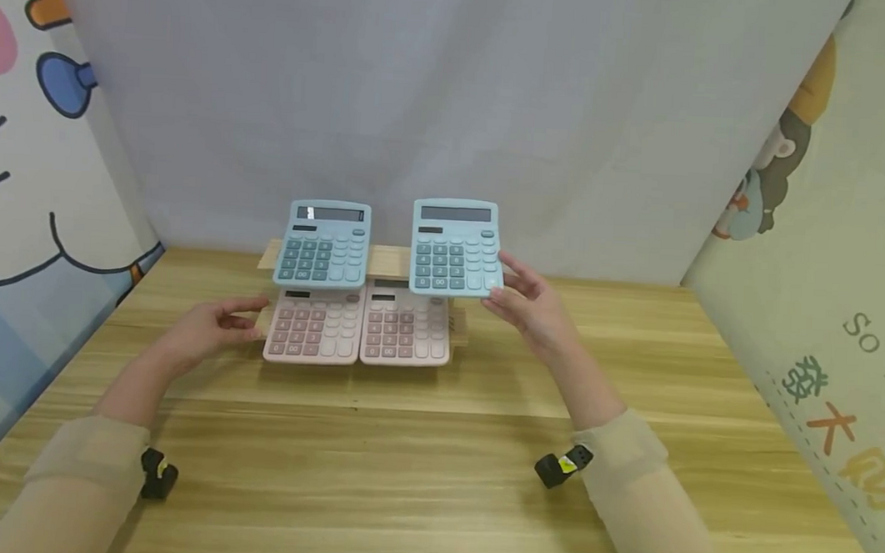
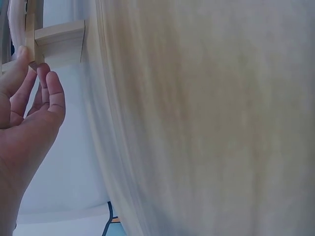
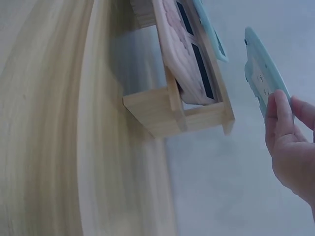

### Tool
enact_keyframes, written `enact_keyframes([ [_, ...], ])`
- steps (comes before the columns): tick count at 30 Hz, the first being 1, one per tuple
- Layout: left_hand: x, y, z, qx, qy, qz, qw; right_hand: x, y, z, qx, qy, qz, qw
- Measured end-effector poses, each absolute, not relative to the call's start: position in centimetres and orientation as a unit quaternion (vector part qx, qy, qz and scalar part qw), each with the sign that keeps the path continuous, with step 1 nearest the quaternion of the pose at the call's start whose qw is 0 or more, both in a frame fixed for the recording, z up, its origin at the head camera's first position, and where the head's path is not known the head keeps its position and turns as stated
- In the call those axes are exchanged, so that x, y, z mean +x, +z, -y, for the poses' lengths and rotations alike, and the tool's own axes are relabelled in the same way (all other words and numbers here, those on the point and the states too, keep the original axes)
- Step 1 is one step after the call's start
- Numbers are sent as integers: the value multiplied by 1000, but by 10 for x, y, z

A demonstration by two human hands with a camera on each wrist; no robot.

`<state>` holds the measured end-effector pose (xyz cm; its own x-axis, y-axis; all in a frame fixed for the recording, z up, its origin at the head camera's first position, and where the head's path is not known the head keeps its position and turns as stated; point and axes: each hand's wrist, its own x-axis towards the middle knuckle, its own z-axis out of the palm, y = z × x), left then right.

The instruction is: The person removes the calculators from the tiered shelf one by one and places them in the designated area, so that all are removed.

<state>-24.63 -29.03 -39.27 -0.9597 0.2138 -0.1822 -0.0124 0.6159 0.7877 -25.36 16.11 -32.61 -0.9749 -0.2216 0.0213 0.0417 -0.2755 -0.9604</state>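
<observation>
My right hand (image 1: 538, 311) grips a light-blue calculator (image 1: 456, 248) by its right edge, thumb on one face and fingers on the other. In the right wrist view this calculator (image 3: 268, 69) is in the air, apart from the wooden rack (image 3: 152, 105). Another light-blue calculator (image 1: 324, 245) leans on the upper left of the rack. Two pink calculators, a left one (image 1: 312, 328) and a right one (image 1: 406, 329), sit side by side lower on it, their tops partly hidden. My left hand (image 1: 202, 335) pinches the left end of the rack's front bar (image 2: 31, 29).
The rack stands on a wood-grain table (image 1: 402, 466) near its back edge. Behind hangs a pale grey cloth (image 1: 497, 87). Printed panels flank the table, a cartoon one (image 1: 35, 163) on the left and a pale green one (image 1: 848, 273) on the right.
</observation>
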Motion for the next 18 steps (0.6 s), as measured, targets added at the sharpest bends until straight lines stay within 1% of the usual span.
enact_keyframes([
  [11,-253,-405,294,54,497,-854,140,-250,-315,-199,-90,-799,-591,60],
  [18,-254,-407,294,38,529,-835,151,-251,-314,-222,-92,-796,-596,48],
])
